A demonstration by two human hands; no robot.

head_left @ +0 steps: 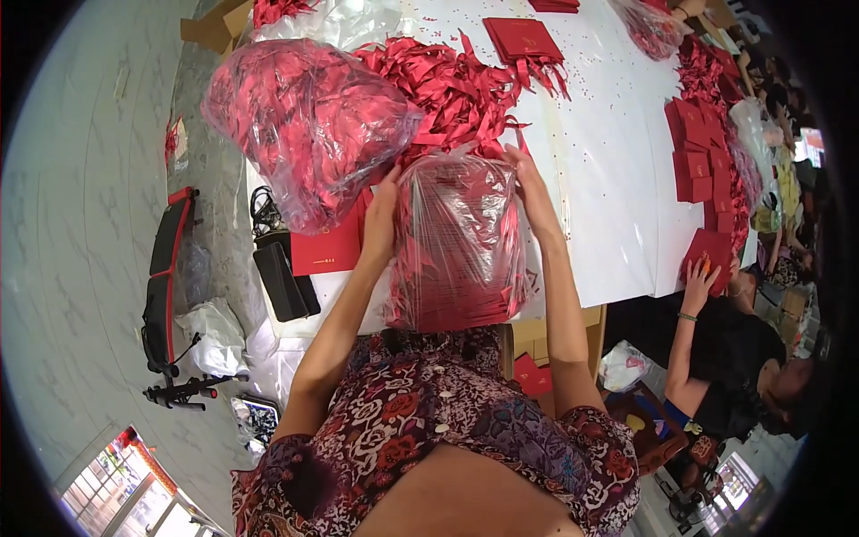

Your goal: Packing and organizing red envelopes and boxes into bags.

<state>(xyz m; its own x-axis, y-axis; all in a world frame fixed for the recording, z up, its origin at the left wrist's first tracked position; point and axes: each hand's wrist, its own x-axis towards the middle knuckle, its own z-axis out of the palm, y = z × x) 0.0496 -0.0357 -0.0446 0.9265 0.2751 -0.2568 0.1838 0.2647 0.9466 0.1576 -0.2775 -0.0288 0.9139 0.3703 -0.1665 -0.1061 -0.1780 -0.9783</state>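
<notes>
A clear plastic bag [461, 237] filled with a stack of red, flat pieces stands upright at the table's near edge, right in front of me. My left hand [383, 208] lies along its left side, fingers pointing away from me. Against the far right corner, my right hand [531, 183] grips the plastic with fingers bent over the edge. Both hands hold the bag between them. Just beyond it spreads a heap of loose red ribbons [447, 89]. A bigger bag of red ribbons [309, 125] leans at the left, near my left hand.
On the white table [599, 197] lie a red folder or flat bag [327, 246], a black phone [277, 282] and a stack of red bags [523, 40]. More red boxes [693, 161] line the right side, where a co-worker's hand [698, 286] touches a red piece. A folded black-and-red frame [165, 259] stands left.
</notes>
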